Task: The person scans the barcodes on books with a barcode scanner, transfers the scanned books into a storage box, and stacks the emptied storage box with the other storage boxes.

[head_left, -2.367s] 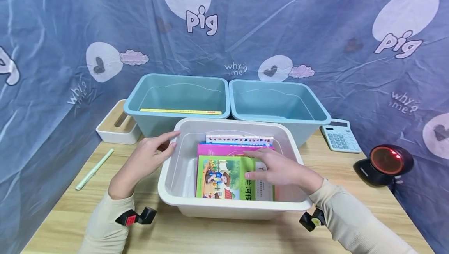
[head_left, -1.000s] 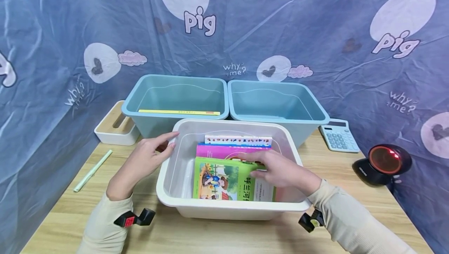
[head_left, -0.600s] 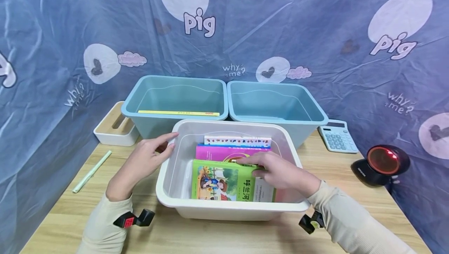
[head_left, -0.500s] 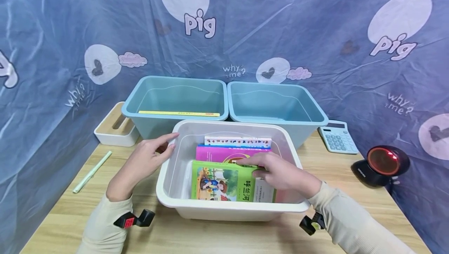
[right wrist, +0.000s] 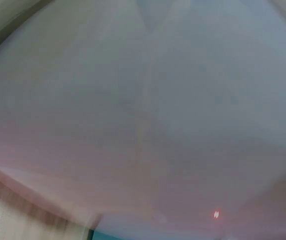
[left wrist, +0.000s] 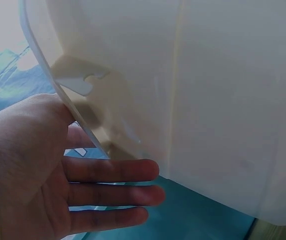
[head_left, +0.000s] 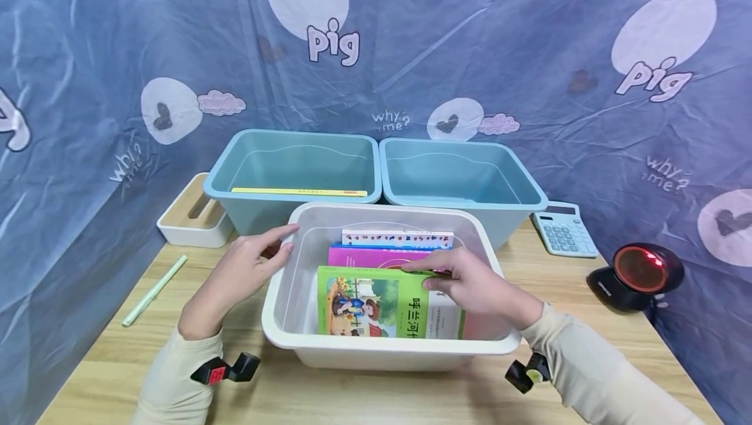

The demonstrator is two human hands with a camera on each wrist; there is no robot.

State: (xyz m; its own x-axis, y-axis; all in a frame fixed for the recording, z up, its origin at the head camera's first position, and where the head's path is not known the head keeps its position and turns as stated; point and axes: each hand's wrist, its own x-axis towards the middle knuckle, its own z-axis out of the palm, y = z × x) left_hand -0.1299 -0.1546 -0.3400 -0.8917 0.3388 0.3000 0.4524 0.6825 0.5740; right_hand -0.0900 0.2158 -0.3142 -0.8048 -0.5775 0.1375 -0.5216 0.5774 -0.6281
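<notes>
A white plastic bin stands on the table with several books upright inside. My right hand reaches into it and pinches the top edge of a green picture book, thumb on the front cover and fingers behind. Behind that book are a magenta book and a white-edged book. At the bin's left rim, my left hand rests with its index finger and thumb at the edge. The left wrist view shows its other fingers straight along the outside wall. In the right wrist view the bin wall hides the right hand's grip.
Two blue bins stand side by side behind; the left blue bin holds a yellow book, beside the right blue bin. A tissue box and a pale green pen lie left. A calculator and black scanner are right.
The right hand has gone from lying over the books to holding the green book's top edge. That book first tipped toward the bin's front and now rises slightly. The left hand stays put.
</notes>
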